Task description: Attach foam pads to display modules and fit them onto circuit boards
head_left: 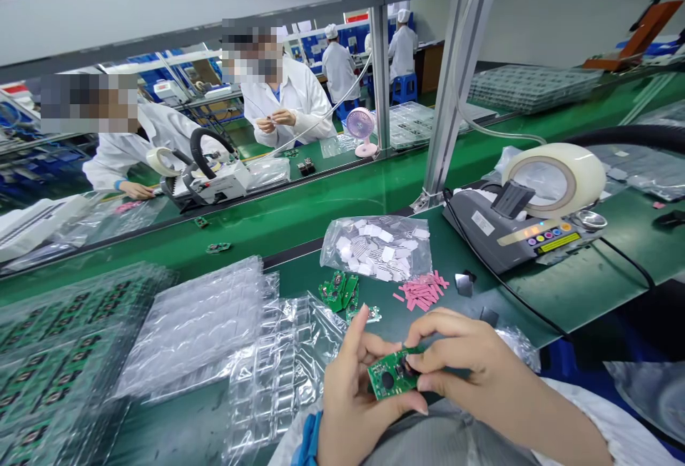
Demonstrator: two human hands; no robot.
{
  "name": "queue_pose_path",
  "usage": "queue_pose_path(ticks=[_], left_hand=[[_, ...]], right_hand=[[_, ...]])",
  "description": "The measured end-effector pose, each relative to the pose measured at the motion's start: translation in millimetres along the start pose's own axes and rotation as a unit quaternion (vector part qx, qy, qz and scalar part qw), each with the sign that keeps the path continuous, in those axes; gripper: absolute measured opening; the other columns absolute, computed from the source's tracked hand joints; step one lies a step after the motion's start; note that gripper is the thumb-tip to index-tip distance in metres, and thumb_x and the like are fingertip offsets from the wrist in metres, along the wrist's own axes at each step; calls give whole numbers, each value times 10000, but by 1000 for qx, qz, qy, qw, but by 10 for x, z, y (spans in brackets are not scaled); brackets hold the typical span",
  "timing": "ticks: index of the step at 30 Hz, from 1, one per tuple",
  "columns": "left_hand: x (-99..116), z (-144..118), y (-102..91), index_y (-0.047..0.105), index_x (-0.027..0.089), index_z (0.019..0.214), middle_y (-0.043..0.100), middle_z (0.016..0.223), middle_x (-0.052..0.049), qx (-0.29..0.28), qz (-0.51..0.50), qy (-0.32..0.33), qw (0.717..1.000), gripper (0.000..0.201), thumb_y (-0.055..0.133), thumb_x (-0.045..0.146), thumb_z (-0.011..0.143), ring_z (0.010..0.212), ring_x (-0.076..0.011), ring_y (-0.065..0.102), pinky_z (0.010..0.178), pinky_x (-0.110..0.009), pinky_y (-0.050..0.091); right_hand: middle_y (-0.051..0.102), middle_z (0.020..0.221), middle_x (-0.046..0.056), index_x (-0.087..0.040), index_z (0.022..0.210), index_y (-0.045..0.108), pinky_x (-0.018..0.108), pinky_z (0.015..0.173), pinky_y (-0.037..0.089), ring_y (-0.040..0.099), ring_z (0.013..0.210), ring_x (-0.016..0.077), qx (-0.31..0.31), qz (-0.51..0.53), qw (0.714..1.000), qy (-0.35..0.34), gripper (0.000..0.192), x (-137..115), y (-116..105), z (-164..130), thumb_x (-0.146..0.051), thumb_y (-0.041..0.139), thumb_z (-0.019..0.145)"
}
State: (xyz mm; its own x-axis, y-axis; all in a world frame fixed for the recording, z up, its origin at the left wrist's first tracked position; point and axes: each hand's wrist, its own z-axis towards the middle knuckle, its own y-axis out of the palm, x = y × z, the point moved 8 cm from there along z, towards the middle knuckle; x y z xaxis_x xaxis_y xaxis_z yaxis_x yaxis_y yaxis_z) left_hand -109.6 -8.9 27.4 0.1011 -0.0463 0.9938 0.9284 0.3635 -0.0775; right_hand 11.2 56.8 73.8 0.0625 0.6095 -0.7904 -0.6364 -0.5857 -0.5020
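A small green circuit board with a round black part on its face is held low in front of my body. My left hand cradles it, with the thumb along its lower edge and the fingers behind. The fingers of my right hand are closed at the board's right end, against a dark component there. Whether they also pinch a small separate piece is hidden. Just beyond my hands lie a pile of green circuit boards, a heap of pink strips and a clear bag of white pieces.
Stacked clear trays with boards and clear plastic trays lie left. A tape dispenser with a large tape roll stands right. A metal post rises behind the bench. Co-workers in white coats sit across the green conveyor.
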Motion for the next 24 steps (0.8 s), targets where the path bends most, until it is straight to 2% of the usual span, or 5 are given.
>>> queue_pose_path(ticks=[8, 13, 17, 21, 24], left_hand=[[24, 65, -2, 480, 318, 1202, 638, 813, 20, 27, -21, -34, 999, 771, 814, 153, 527, 762, -148, 604, 747, -242, 476], [-177, 215, 169, 328, 311, 1331, 548, 1163, -68, -80, -125, -162, 976, 774, 724, 277, 667, 1143, -231, 480, 859, -313, 454], [-374, 408, 160, 485, 192, 1214, 637, 909, -52, -113, -142, -268, 946, 636, 742, 230, 633, 879, -181, 601, 786, -312, 458], [-368, 1039, -277, 566, 141, 1080, 620, 672, 11, -38, -44, -227, 972, 517, 758, 194, 603, 653, -127, 587, 657, -269, 459], [-403, 1719, -806, 550, 145, 1059, 625, 797, -9, 87, 37, -204, 974, 323, 632, 242, 762, 704, -120, 587, 660, -280, 485]], right_hand=[[602, 934, 23, -210, 898, 619, 180, 651, 518, 595, 742, 90, -5, -4, 1000, -19, 153, 34, 49, -2, -133, 491, 865], [597, 1144, 71, -200, 1273, 430, 337, 913, 495, 574, 1042, 183, -50, -193, 977, -76, 380, 107, 139, 64, -128, 400, 901], [600, 1155, 88, -194, 1369, 305, 333, 830, 536, 589, 1020, 206, -127, -259, 950, -117, 499, 196, 308, 233, -103, 400, 888], [542, 1245, 135, -180, 1366, 300, 370, 821, 547, 558, 1100, 262, -19, -278, 957, -84, 517, 406, 225, 311, -191, 454, 873], [548, 1257, 127, -210, 1354, 343, 355, 804, 565, 567, 1100, 285, 17, -262, 963, -64, 540, 681, 314, 86, -245, 515, 844]])
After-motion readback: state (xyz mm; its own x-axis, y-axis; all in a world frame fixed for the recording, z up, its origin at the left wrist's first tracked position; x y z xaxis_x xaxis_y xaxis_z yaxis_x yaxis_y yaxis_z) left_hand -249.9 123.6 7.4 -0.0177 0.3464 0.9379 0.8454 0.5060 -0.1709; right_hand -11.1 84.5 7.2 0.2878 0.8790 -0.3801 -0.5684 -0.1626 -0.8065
